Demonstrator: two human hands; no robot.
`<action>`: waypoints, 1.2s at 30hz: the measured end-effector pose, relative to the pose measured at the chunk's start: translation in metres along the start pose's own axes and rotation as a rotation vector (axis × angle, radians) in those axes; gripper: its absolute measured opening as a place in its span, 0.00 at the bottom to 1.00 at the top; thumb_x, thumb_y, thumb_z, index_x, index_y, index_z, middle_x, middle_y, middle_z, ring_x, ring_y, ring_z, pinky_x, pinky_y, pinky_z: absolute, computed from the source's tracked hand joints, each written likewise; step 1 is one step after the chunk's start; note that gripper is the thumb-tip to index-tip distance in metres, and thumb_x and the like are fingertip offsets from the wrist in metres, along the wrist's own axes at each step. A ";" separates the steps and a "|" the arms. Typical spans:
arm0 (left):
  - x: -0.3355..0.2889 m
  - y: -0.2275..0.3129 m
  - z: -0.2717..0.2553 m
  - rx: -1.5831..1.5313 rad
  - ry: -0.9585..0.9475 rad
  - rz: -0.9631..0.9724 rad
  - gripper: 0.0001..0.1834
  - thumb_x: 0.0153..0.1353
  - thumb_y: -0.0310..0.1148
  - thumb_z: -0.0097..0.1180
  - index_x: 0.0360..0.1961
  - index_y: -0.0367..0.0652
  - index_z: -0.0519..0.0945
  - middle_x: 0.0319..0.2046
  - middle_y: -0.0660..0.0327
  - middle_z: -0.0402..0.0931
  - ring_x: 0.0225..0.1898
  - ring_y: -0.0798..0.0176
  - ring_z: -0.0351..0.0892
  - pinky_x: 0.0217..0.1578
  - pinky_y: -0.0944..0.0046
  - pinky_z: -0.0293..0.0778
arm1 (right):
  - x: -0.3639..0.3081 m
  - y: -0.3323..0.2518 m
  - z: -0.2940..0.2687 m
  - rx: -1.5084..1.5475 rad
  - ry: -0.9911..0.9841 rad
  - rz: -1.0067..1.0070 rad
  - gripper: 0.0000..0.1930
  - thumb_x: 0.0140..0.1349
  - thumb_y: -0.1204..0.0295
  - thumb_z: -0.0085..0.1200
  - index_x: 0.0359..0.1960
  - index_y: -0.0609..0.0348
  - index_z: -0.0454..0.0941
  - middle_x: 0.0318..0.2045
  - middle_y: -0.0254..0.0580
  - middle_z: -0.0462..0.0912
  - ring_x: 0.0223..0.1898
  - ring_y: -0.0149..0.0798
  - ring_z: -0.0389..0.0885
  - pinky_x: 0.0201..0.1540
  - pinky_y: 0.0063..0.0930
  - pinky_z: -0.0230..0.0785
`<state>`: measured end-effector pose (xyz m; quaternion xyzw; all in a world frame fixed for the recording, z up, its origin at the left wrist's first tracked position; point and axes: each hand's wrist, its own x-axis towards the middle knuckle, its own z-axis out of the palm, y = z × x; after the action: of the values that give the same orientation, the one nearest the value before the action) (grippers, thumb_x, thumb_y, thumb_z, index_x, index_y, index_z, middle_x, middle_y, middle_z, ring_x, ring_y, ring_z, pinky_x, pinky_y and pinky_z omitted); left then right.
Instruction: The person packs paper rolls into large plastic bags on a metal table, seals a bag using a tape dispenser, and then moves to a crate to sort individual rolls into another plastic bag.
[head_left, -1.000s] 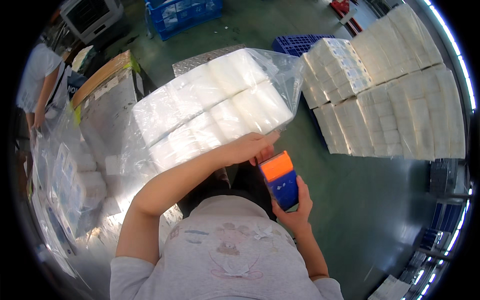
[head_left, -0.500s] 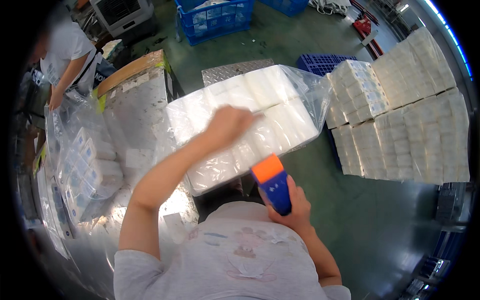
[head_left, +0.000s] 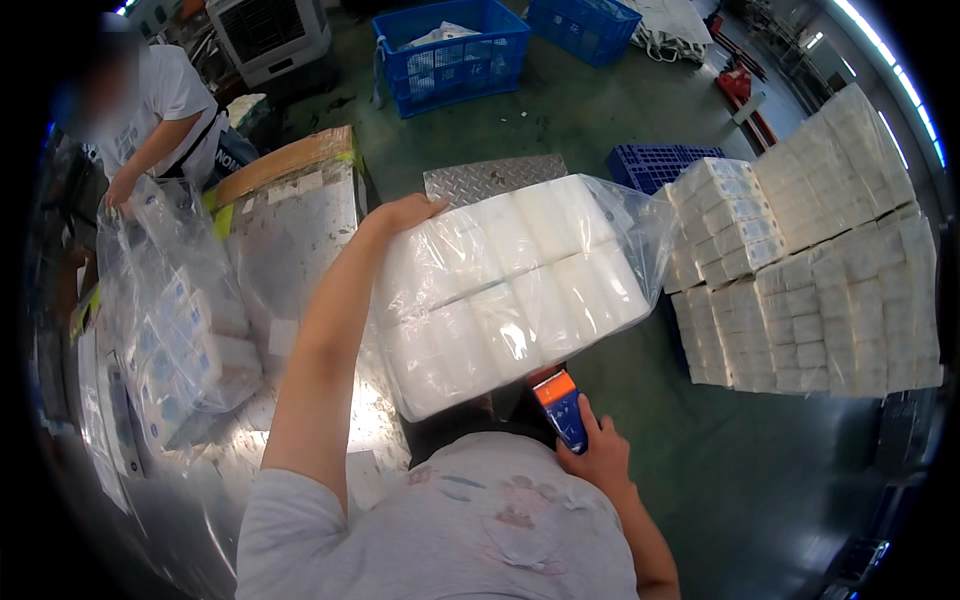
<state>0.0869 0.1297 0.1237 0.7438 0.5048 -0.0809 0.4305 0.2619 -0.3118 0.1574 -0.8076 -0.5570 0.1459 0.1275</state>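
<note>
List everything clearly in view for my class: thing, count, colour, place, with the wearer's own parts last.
Bag of packs: one, clear over white, middle
Hand tool: one, blue and orange, by that bag's near edge
Second bag: one, clear over white and blue, left
Wrapped stack: one, whitish, right
Pallet: at least one, dark blue, beyond stack
Crates: two, blue, top
Table: one, silver, left
Metal plate: one, silver, behind middle bag
Machine: one, grey, top left
Co-worker: one, white top, left
Shirt: one, light grey, bottom
Left grip: one, bare, middle bag's far left edge
Right grip: one, bare, holding hand tool
</note>
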 end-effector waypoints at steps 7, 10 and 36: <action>0.026 -0.037 0.011 -0.012 -0.069 0.009 0.34 0.53 0.53 0.54 0.53 0.37 0.73 0.53 0.50 0.72 0.51 0.53 0.72 0.52 0.60 0.65 | 0.036 -0.006 -0.017 0.059 -0.150 0.058 0.36 0.44 0.55 0.60 0.57 0.54 0.69 0.26 0.55 0.77 0.27 0.55 0.79 0.30 0.44 0.72; 0.018 -0.032 0.007 0.173 0.156 0.028 0.28 0.54 0.46 0.56 0.51 0.37 0.73 0.48 0.50 0.75 0.47 0.51 0.76 0.47 0.59 0.70 | 0.047 0.003 -0.027 0.192 -0.225 0.106 0.34 0.44 0.52 0.59 0.53 0.59 0.72 0.33 0.60 0.80 0.34 0.55 0.80 0.39 0.41 0.73; -0.150 0.108 0.201 0.461 0.316 0.936 0.39 0.46 0.32 0.62 0.61 0.44 0.62 0.60 0.42 0.57 0.62 0.42 0.56 0.59 0.49 0.56 | 0.055 0.203 -0.050 1.815 0.057 0.412 0.25 0.47 0.71 0.53 0.49 0.66 0.69 0.36 0.43 0.77 0.35 0.33 0.75 0.38 0.26 0.70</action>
<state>0.1670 -0.1303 0.1430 0.9673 0.1476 0.1234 0.1653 0.4747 -0.3331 0.1233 -0.4847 -0.0720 0.5255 0.6955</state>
